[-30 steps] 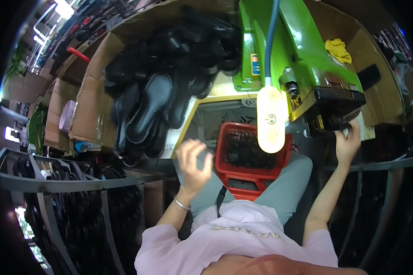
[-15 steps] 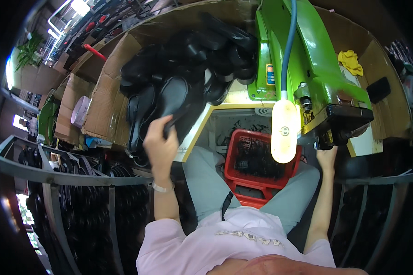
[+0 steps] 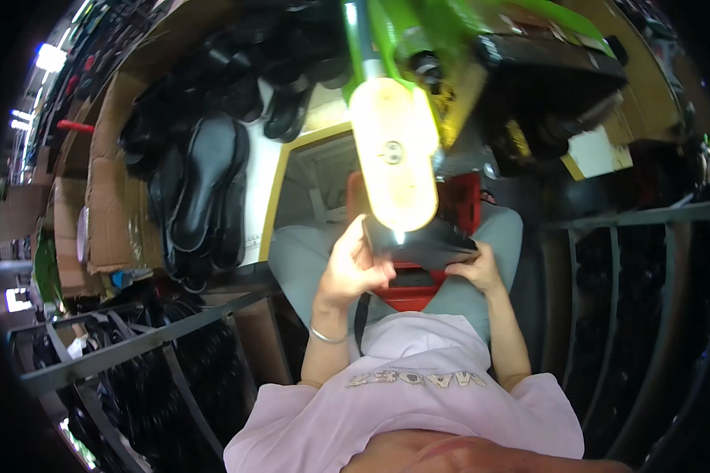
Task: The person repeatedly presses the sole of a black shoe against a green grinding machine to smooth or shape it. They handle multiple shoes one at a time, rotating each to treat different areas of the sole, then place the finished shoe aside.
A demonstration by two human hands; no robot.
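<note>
A black shoe sole [image 3: 422,247] is held low in front of my body, below the lit lamp head [image 3: 392,158]. My left hand [image 3: 350,266] is closed on its left end, with thumb and fingers gripping the edge. At the other end, my right hand [image 3: 478,270] pinches the sole between thumb and fingers. The lamp hides part of its far edge. To the left, several black soles [image 3: 203,185] lie stacked and heaped on the white tabletop [image 3: 254,201].
Beyond the lamp stands a green machine with a dark head [image 3: 540,91]. A red plastic crate [image 3: 409,298] sits between my knees. Cardboard [image 3: 117,177] walls the table's left side. Metal racks [image 3: 138,351] holding black pieces flank me on both sides.
My left hand has come from the sole pile to the middle and now grips a sole. My right hand has left the machine head and joined it. The view has shifted and tilted.
</note>
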